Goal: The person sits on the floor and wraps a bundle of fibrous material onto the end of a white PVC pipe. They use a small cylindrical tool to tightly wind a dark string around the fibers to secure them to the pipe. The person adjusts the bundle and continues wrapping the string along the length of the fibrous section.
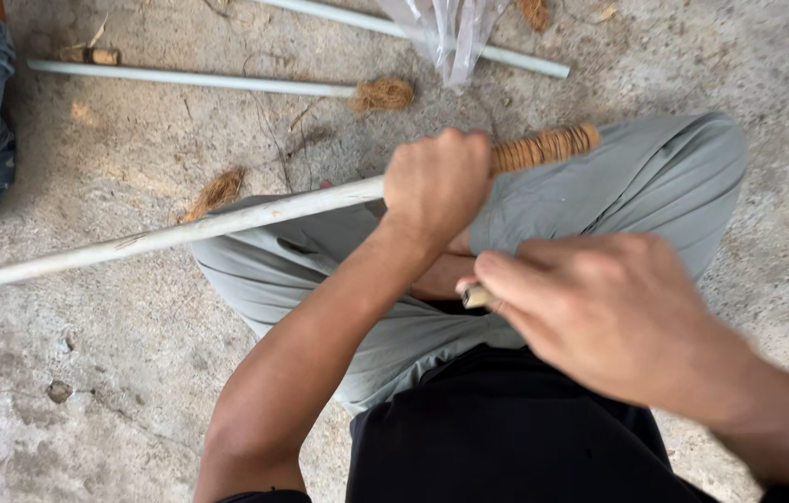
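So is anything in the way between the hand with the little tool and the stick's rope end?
Nothing visible. The left hand grips the white stick just beside its rope-wrapped end. The right hand pinches a small tool lower down, over the lap. Only open space above the grey trousers separates them.

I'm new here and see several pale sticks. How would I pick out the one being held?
Start at the grey trousers. The held pole crosses them, gripped by the left hand. Unlike the poles on the concrete floor, it has brown cord wound tightly around its end.
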